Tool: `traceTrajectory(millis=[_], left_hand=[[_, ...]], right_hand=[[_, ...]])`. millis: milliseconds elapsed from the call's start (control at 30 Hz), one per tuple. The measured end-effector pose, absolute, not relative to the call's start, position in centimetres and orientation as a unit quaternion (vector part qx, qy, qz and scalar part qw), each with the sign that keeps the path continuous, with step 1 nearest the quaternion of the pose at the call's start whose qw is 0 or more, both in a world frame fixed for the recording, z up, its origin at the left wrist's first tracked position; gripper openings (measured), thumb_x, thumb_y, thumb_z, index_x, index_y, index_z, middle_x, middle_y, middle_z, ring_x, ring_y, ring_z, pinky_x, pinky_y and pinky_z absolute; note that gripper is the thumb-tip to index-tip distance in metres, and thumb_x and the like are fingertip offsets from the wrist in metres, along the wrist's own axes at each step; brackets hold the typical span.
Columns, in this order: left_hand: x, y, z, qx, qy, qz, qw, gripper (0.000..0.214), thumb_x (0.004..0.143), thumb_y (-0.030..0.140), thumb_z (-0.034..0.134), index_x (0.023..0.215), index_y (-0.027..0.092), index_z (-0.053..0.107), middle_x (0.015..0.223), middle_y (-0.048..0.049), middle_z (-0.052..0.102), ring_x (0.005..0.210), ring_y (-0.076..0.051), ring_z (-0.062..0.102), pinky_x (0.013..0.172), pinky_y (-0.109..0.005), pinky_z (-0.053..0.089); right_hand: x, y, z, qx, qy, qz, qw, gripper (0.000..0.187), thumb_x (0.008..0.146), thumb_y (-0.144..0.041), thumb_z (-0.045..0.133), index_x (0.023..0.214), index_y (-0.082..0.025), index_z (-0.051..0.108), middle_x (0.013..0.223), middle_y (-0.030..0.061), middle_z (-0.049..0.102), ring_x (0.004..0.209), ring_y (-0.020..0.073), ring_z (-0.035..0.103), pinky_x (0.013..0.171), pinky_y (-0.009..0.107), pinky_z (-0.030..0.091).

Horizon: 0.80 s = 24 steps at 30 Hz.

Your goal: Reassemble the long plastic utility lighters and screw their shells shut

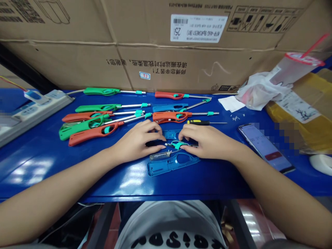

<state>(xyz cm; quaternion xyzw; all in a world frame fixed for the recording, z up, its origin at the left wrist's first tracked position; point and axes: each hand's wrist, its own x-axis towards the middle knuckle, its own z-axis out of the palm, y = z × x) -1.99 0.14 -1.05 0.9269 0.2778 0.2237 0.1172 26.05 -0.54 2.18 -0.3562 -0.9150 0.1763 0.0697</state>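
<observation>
The teal igniter assembly (177, 145) of a gas lighter, with thin wires, lies between my hands. My right hand (207, 140) grips its right end near the metal tube, the fingers partly hiding it. My left hand (141, 141) is curved, thumb and index finger apart beside a small pale piece at the assembly's left end. Nearest me is a blue lighter shell half (160, 166), inner side up, with a clear fuel tank (159, 155) along its upper edge. Behind the assembly lies another blue shell piece (171, 134), partly covered by my fingers.
Green lighters (98, 108) and orange lighters (94, 134) lie at left, others behind my hands. A yellow-black screwdriver (198, 122) lies behind my right hand. A phone (264, 147), plastic cup (293, 71) and tissue (230, 103) are at right, a power strip (38, 110) at left.
</observation>
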Motion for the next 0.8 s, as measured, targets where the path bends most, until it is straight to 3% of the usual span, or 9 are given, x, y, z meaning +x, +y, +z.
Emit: traceTrajectory(millis=[200, 367, 500, 667, 800], left_hand=[[-1.7, 0.1, -1.6, 0.929, 0.26, 0.237, 0.115, 0.017, 0.097, 0.033, 0.068, 0.107, 0.023, 0.076, 0.108, -0.0066, 0.067, 0.098, -0.021, 0.06, 0.088, -0.035, 0.046], [-1.5, 0.0, -1.6, 0.928, 0.255, 0.24, 0.129, 0.013, 0.099, 0.028, 0.065, 0.102, 0.022, 0.076, 0.105, -0.0058, 0.067, 0.098, -0.02, 0.06, 0.089, -0.035, 0.044], [-1.5, 0.1, -1.5, 0.926, 0.256, 0.241, 0.137, 0.012, 0.099, 0.026, 0.064, 0.102, 0.021, 0.075, 0.105, -0.0059, 0.068, 0.099, -0.02, 0.061, 0.09, -0.035, 0.045], [-1.8, 0.0, -0.7, 0.923, 0.263, 0.245, 0.135, 0.013, 0.099, 0.028, 0.064, 0.102, 0.02, 0.074, 0.105, -0.0061, 0.068, 0.099, -0.02, 0.062, 0.092, -0.036, 0.046], [-2.5, 0.0, 0.4, 0.929, 0.285, 0.217, 0.09, 0.017, 0.096, 0.033, 0.065, 0.103, 0.019, 0.072, 0.109, -0.0072, 0.069, 0.1, -0.023, 0.062, 0.091, -0.039, 0.045]], right_hand=[[25.6, -0.7, 1.5, -0.333, -0.924, 0.178, 0.067, 0.016, 0.098, -0.024, 0.059, 0.113, -0.024, 0.064, 0.113, 0.0037, 0.065, 0.094, 0.0187, 0.064, 0.075, 0.028, 0.043], [25.9, -0.6, 1.8, -0.321, -0.916, 0.23, 0.068, 0.012, 0.098, -0.022, 0.059, 0.108, -0.021, 0.066, 0.11, 0.0047, 0.066, 0.095, 0.0184, 0.063, 0.078, 0.028, 0.044], [27.1, 0.0, 2.7, -0.331, -0.891, 0.304, 0.06, 0.011, 0.096, -0.028, 0.064, 0.103, -0.019, 0.066, 0.096, 0.0032, 0.066, 0.076, 0.0143, 0.057, 0.066, 0.026, 0.043], [28.8, 0.9, 2.9, -0.398, -0.885, 0.24, 0.028, 0.015, 0.096, -0.027, 0.058, 0.103, -0.02, 0.069, 0.102, 0.005, 0.07, 0.082, 0.0173, 0.062, 0.071, 0.029, 0.043], [29.5, 1.1, 3.1, -0.405, -0.892, 0.192, 0.053, 0.015, 0.093, -0.029, 0.06, 0.101, -0.021, 0.07, 0.098, 0.0047, 0.072, 0.08, 0.0182, 0.063, 0.07, 0.03, 0.042]])
